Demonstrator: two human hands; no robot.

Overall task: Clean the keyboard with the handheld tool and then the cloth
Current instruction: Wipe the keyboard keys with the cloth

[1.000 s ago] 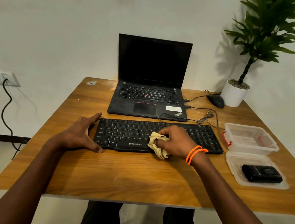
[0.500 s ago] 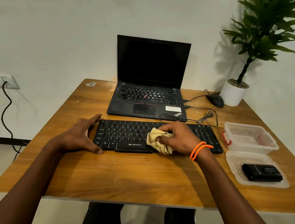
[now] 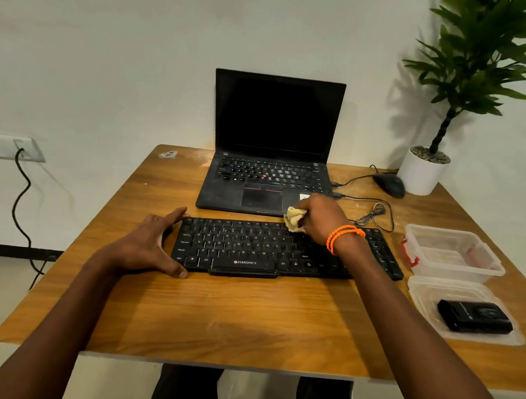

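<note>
On the wooden table (image 3: 241, 321), black Zebronics keyboard (image 3: 249, 250) lies square to the near edge, just in front of an open laptop (image 3: 270, 154), screen dark. Right hand (image 3: 321, 219), orange bands at the wrist, is at the keyboard's far edge, right of centre; fingers curled tight round a bunched yellow cloth (image 3: 293, 219), which meets the top key row. Left hand (image 3: 148, 245) braces the keyboard's left end: fingers straight along the far corner, thumb at the near corner, holding nothing. Handheld tool (image 3: 474, 317), small and black, rests on a clear lid (image 3: 425, 291) at right, well apart from both hands. Clear plastic container (image 3: 452, 253) sits just behind the lid. Mouse (image 3: 389, 185) and potted plant (image 3: 422, 171) at far right corner.
</note>
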